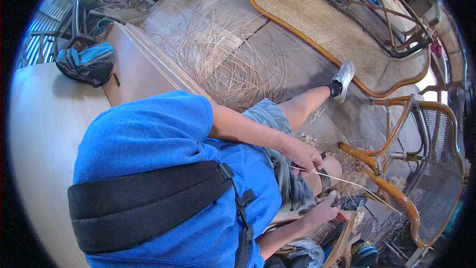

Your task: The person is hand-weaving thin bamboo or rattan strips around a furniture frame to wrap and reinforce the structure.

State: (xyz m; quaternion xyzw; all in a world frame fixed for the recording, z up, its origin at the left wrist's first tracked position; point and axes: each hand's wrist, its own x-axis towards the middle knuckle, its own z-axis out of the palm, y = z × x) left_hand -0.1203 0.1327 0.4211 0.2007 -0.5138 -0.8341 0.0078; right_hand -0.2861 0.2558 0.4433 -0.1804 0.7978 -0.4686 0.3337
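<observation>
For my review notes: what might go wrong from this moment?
The left hand holds a thin pale strip that reaches toward the chair, so its far end might snag on the frame. In this view the strip also passes close to the bare knee and could scratch it. Loose strands lie tangled beside the outstretched leg, perhaps a trip hazard on standing.
</observation>
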